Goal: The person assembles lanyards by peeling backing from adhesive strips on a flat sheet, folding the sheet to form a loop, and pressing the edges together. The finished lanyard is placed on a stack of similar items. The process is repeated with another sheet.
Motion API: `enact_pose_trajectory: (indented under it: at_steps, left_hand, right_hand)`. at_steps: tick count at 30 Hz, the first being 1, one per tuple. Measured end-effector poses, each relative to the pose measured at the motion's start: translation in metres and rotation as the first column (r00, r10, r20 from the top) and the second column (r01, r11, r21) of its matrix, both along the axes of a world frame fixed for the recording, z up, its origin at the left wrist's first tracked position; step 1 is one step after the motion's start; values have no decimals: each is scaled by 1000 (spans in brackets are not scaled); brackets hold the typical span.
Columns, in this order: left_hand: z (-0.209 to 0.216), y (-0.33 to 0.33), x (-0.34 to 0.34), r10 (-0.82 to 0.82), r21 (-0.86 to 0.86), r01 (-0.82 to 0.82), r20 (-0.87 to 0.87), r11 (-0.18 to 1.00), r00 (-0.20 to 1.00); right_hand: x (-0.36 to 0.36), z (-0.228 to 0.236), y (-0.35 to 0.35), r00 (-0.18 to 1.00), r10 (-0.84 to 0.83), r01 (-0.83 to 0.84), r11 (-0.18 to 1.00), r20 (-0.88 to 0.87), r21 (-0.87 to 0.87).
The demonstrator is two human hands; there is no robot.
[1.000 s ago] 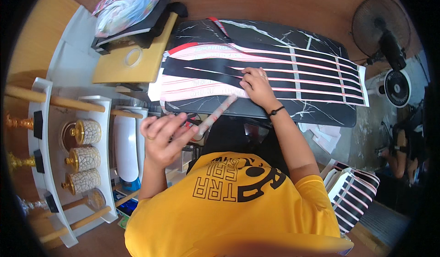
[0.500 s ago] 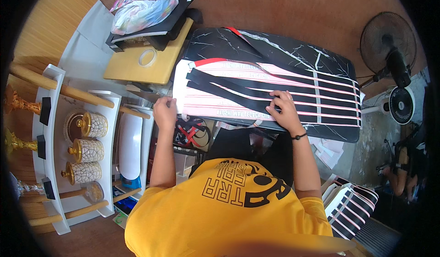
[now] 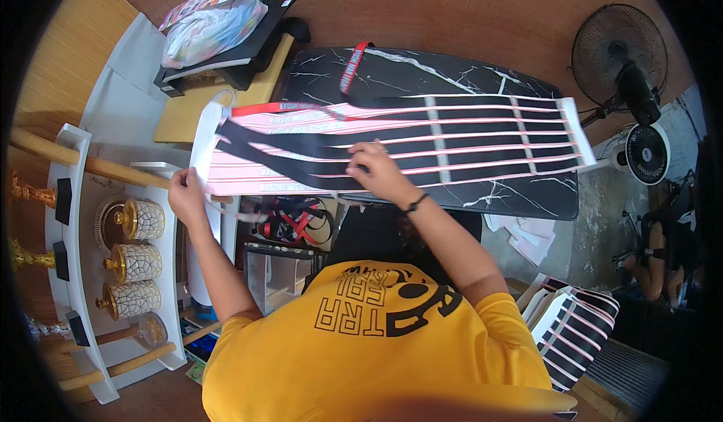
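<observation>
A long white board with pink-and-white printed bands lies across the black table, its left end jutting past the table's edge. My left hand grips the corner of that end between thumb and fingers. Flat black straps run lengthwise over it, their left ends loose and fanned out, and bands of clear tape cross them further right. With curled fingers, my right hand pinches a black strap near the middle. A red lettered strap lies along the far edge; another red strap piece is looped behind it.
The table is black with white marble-like veins. At the back left, a plastic bag sits on a black stand. White shelves with gold-lidded jars stand left. Two fans are at right. More strapped boards lie lower right.
The board has slid left with both hands, so its white right end now shows on the table. The red strap piece at the back has shifted left too.
</observation>
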State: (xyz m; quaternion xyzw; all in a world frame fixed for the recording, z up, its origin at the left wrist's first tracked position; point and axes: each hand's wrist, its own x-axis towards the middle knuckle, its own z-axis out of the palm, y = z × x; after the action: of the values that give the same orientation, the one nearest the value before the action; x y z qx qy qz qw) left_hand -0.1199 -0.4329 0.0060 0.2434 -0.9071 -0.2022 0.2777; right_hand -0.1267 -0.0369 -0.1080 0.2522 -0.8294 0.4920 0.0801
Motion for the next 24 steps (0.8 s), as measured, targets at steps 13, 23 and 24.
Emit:
enact_pose_trajectory:
  at_steps: [13, 23, 24]
  left_hand:
    - [-29, 221, -93, -793, -275, 764, 13, 583, 610]
    - [-82, 368, -198, -951, 423, 858, 226, 291, 211]
    - [-88, 371, -206, -968, 459, 855, 176, 241, 178]
  right_hand:
    - [-105, 12, 129, 815, -576, 572, 788, -54, 229]
    - [-134, 9, 152, 888, -457, 373, 782, 53, 500]
    - [-135, 11, 151, 887, -457, 356, 772, 71, 526]
